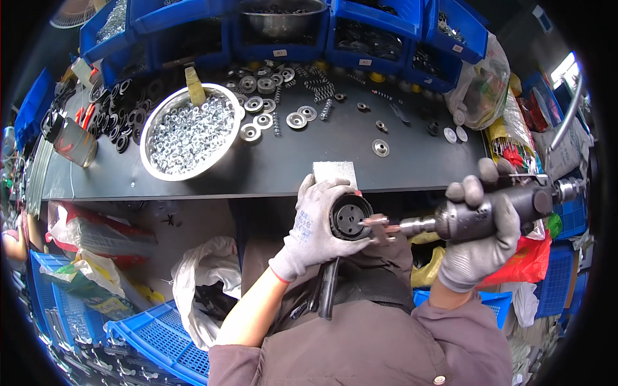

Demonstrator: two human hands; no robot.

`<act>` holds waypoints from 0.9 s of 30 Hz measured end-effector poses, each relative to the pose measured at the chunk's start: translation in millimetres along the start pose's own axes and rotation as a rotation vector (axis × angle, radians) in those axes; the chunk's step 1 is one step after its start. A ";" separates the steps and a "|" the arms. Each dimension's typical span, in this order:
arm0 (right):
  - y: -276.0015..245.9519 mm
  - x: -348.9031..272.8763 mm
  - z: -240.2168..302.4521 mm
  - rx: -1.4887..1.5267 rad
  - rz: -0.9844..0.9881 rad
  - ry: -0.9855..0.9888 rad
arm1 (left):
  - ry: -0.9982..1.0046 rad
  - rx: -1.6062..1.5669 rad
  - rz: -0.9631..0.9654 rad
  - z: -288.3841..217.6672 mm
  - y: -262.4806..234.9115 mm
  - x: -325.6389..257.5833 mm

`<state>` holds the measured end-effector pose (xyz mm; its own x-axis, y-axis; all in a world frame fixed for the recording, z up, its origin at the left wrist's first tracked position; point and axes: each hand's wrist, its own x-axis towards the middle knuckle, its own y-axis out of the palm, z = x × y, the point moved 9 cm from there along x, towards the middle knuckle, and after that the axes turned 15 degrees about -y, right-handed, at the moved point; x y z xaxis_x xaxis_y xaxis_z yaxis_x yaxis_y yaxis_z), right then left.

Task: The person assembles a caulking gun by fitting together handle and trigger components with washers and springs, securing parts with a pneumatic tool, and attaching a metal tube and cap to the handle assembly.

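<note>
Near the centre of the frame I see a round black part [347, 217], its holed face toward me, held in the left hand [314, 223]. Right of centre, I have a dark power tool [483, 222] lying almost level in the right hand [479, 254], silver nose leftward, its blurred coppery tip [383, 230] at the part's edge; contact I can't judge.

Coppery tool tip [382, 230] blurred, possibly forked, left sleeve [235, 365] cropped below

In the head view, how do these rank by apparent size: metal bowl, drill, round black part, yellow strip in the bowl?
1. Metal bowl and drill: unsure; the bowl is broader, the drill longer.
2. Round black part
3. Yellow strip
</note>
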<state>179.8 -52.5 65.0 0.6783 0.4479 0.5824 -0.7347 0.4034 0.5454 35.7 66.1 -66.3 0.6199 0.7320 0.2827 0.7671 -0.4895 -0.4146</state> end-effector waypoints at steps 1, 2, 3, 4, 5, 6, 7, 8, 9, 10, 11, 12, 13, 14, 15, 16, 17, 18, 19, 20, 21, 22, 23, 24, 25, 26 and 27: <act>7.2 -2.1 -4.9 -0.003 0.002 -0.003 | 0.008 0.021 0.010 -0.6 3.1 0.6; 7.4 -5.2 -11.1 -0.023 -0.038 0.011 | 0.016 0.041 0.020 -1.1 5.5 1.1; 4.8 -8.2 -18.0 -0.042 -0.076 0.026 | 0.016 0.038 0.021 -1.5 4.9 1.9; 2.1 -11.0 -22.9 -0.041 -0.093 0.038 | 0.013 0.034 0.036 -2.6 4.8 2.7; 0.5 -13.6 -26.0 -0.046 -0.093 0.038 | 0.009 0.030 0.052 -3.1 5.1 3.3; -5.5 -16.5 -26.5 -0.102 -0.126 0.021 | 0.007 0.017 0.047 -2.8 4.8 3.0; -10.6 -18.9 -25.4 -0.158 -0.160 0.003 | 0.004 0.012 0.048 -2.0 4.6 3.2; -11.5 -19.6 -22.0 -0.215 -0.161 -0.025 | 0.010 0.013 0.038 -2.1 3.6 3.4; -11.5 -20.8 -20.4 -0.227 -0.164 -0.024 | 0.015 0.010 0.034 -2.6 4.5 2.9; -5.5 -20.6 -18.5 -0.241 -0.107 -0.033 | 0.012 0.000 0.042 -2.3 5.2 3.0; -0.2 -20.7 -17.9 -0.254 -0.050 -0.041 | 0.007 0.014 0.038 -1.5 4.1 3.5; 3.2 -20.6 -19.5 -0.272 -0.023 -0.050 | 0.002 0.030 0.032 -1.0 2.5 3.9; 2.7 -19.9 -20.4 -0.280 -0.025 -0.047 | -0.001 0.024 0.037 -0.7 2.3 3.6; 7.2 -18.5 -20.1 -0.280 0.023 -0.060 | -0.010 0.018 0.036 0.2 1.7 3.3; 12.7 -16.6 -20.0 -0.279 0.074 -0.074 | -0.018 0.011 0.031 0.5 0.6 4.4; 13.1 -15.8 -18.4 -0.255 0.063 -0.089 | -0.027 -0.006 0.051 0.3 1.3 5.7; 15.2 -16.0 -16.9 -0.246 0.047 -0.091 | -0.030 -0.012 0.050 0.7 2.2 6.0; 17.9 -14.5 -14.1 -0.204 0.069 -0.084 | -0.022 -0.017 0.042 -0.5 2.4 5.4; 20.6 -12.6 -11.6 -0.162 0.091 -0.076 | -0.014 -0.021 0.033 -1.5 2.0 5.2; 25.3 -11.7 -12.6 -0.112 0.096 -0.058 | -0.024 -0.017 0.051 -0.7 3.1 5.9; 26.7 -11.0 -14.4 -0.117 0.097 -0.054 | -0.027 -0.022 0.052 -0.2 2.9 5.7; 29.2 -10.7 -19.6 -0.135 0.110 -0.026 | -0.044 -0.008 0.064 1.3 3.7 5.6; 31.7 -11.3 -25.2 -0.153 0.124 0.002 | -0.061 0.005 0.076 2.8 4.4 5.7; 29.2 -12.7 -29.5 -0.219 0.082 0.005 | -0.066 0.000 0.075 2.9 3.6 5.7; 25.5 -12.7 -30.1 -0.223 0.085 0.011 | -0.069 -0.007 0.073 2.7 2.6 5.6; 23.7 -13.2 -31.5 -0.170 0.133 0.039 | -0.072 -0.014 0.071 3.1 2.1 5.5; 22.9 -14.2 -32.6 -0.117 0.179 0.067 | -0.077 -0.019 0.072 3.3 2.2 5.7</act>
<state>153.0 -23.7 49.6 0.5380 0.5708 0.6203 -0.8419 0.4011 0.3611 40.4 70.8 -68.4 0.6592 0.7289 0.1850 0.7248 -0.5502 -0.4147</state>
